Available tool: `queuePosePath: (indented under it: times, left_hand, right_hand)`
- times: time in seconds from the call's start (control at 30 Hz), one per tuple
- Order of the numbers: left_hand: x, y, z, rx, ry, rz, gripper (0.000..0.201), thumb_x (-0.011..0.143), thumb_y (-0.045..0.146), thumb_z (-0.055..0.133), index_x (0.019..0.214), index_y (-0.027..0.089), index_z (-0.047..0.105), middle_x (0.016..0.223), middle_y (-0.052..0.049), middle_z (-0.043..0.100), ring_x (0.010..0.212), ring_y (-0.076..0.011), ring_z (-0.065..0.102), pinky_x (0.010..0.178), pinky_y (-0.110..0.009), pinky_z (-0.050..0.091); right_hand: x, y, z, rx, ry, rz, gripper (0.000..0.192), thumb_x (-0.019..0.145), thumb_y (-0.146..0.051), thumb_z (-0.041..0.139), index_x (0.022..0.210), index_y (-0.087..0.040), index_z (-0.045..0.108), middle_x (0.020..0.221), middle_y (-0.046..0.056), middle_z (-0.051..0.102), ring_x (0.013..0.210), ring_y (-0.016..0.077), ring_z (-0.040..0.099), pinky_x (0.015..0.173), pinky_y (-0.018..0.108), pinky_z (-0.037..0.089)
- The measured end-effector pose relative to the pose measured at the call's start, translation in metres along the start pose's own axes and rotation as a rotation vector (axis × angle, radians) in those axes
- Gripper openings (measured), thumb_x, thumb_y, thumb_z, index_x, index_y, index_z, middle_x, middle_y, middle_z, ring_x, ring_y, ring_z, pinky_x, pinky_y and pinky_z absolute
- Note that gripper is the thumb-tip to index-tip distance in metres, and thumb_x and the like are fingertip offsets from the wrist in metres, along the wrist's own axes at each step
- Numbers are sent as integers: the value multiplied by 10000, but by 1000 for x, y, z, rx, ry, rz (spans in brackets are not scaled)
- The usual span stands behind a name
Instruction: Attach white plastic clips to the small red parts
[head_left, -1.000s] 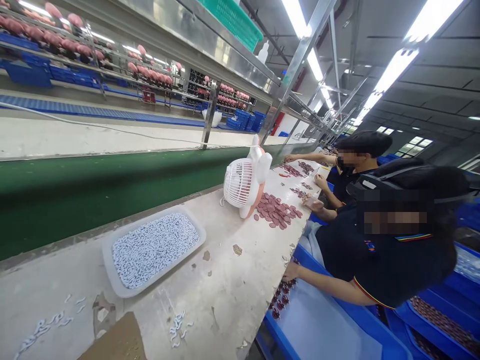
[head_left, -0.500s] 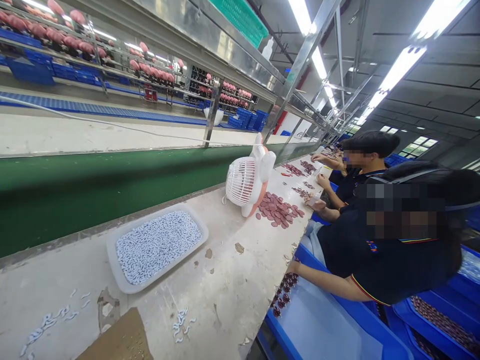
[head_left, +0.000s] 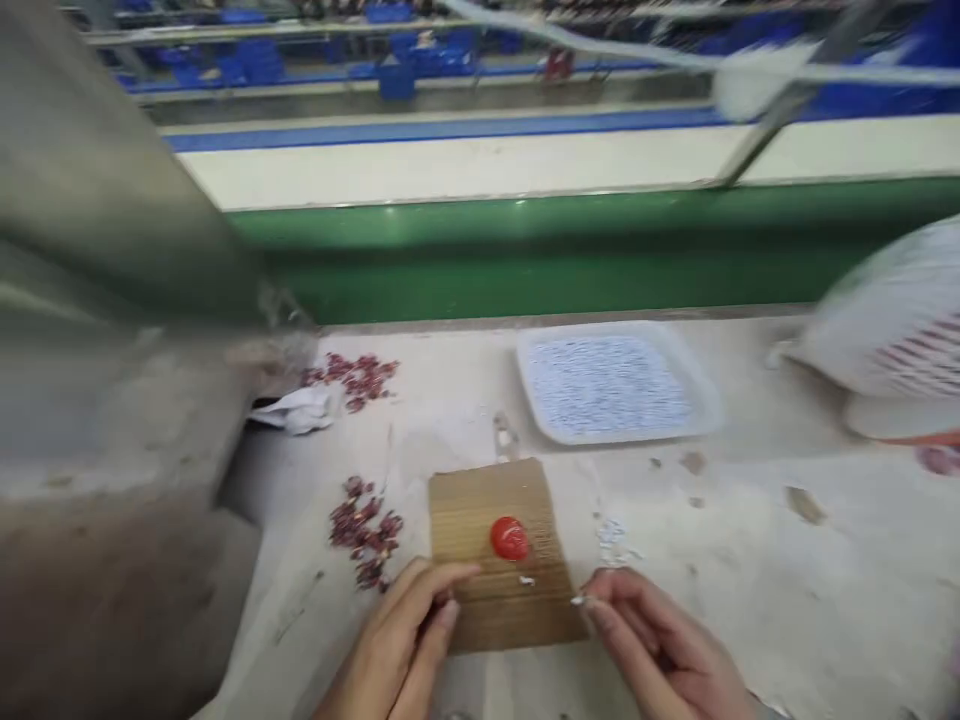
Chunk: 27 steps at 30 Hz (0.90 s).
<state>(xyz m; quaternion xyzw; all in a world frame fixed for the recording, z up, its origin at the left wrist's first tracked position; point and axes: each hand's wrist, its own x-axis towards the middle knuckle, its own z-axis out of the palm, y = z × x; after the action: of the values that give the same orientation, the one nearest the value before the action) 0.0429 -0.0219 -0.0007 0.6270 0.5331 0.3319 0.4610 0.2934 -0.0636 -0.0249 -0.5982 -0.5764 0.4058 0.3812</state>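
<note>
My right hand (head_left: 652,635) pinches a small white piece (head_left: 578,600) between thumb and fingertips, just off the right edge of a cardboard sheet (head_left: 469,490). At the sheet's lower left is my left hand (head_left: 412,630), its index finger reaching over the cardboard and its thumb apart from it, with nothing visible between them. On the cardboard lie a glossy red round blob (head_left: 509,538) and another small white bit (head_left: 527,580). A few loose white pieces (head_left: 611,535) lie on the table above my right hand. Behind them stands a white tray (head_left: 709,405) full of small pale curved pieces.
Two piles of dark red pieces, a far pile (head_left: 360,380) and a near pile (head_left: 365,530), lie left of the cardboard. A metal post (head_left: 112,330) blocks the left side. A white fan (head_left: 892,320) stands at the right, and a green panel (head_left: 487,260) runs along the back.
My view has swung left and down, away from the co-workers on the right. Both my hands and the whole cardboard are now in view; the right hand holds a white piece.
</note>
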Motion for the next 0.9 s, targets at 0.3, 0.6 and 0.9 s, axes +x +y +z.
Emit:
queuePosePath:
  times: [0.3, 0.6, 0.9]
  left_hand:
    - [6, -8, -12, -149, 145, -103, 157, 732, 86, 862, 758, 238, 827, 773, 2, 859, 708, -168, 825, 690, -172, 651]
    - [12, -5, -22, -370, 77, -152, 319, 751, 45, 857, 891, 329, 895, 875, 8, 863, 817, -156, 819, 744, -156, 666]
    - [8, 1, -17, -457, 109, -120, 445, 733, 8, 888, 1006, 360, 874, 829, 45, 866, 751, -153, 832, 707, -166, 679]
  right_hand:
    - [54, -28, -7, -504, -158, -244, 254, 1120, -357, 469, 1006, -260, 674, 776, -5, 633, 604, 135, 655, 524, 247, 469]
    - [68, -35, -6, -785, -287, -460, 220, 1145, -320, 388, 1076, -249, 584, 760, -9, 585, 552, 167, 627, 480, 282, 430]
    - [61, -41, -13, -669, -198, -443, 205, 1127, -346, 435, 1081, -255, 613, 748, 4, 606, 530, 133, 627, 468, 236, 462]
